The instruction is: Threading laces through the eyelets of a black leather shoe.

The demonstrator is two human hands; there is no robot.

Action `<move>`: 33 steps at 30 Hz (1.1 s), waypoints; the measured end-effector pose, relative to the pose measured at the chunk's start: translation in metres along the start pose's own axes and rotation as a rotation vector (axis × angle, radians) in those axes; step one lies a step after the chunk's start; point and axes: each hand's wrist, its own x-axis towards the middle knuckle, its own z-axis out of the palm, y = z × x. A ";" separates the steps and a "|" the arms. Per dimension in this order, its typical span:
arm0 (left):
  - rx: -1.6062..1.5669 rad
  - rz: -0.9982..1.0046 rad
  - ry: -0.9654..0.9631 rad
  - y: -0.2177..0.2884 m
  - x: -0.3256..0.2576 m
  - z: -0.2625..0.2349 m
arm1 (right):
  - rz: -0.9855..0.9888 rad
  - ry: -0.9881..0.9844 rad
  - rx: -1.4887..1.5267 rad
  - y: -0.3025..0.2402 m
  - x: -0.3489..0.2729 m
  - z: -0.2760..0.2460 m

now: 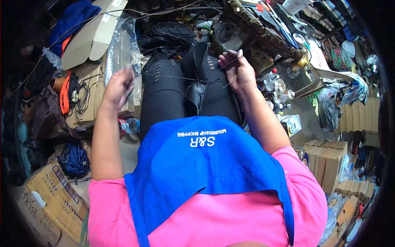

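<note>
Two bare hands work a black shoe upper (204,84) resting on the person's lap, just beyond the blue apron (205,164). The upper's long axis runs away from the apron, its narrow end pointing toward the cluttered workbench (263,33). Right hand (238,72), at the upper's far right edge, pinches a dark thread (173,77). Left hand (118,86), well left of the upper, is closed on the thread's other end. Pulled too hard, the taut thread could snap or drag the unpinned upper off the lap.
</note>
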 end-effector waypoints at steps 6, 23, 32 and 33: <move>-0.908 0.032 0.335 0.041 -0.016 0.108 | 0.445 -0.231 0.475 -0.004 -0.010 -0.008; 0.936 0.651 0.433 -0.022 -0.040 0.016 | -0.362 -0.208 -1.649 -0.062 -0.023 -0.066; 1.406 0.332 -0.225 -0.013 -0.041 0.165 | -0.101 -0.396 -2.167 -0.040 0.003 0.087; 1.410 0.333 -0.219 -0.016 -0.039 0.164 | -0.108 -0.399 -2.165 -0.040 0.008 0.081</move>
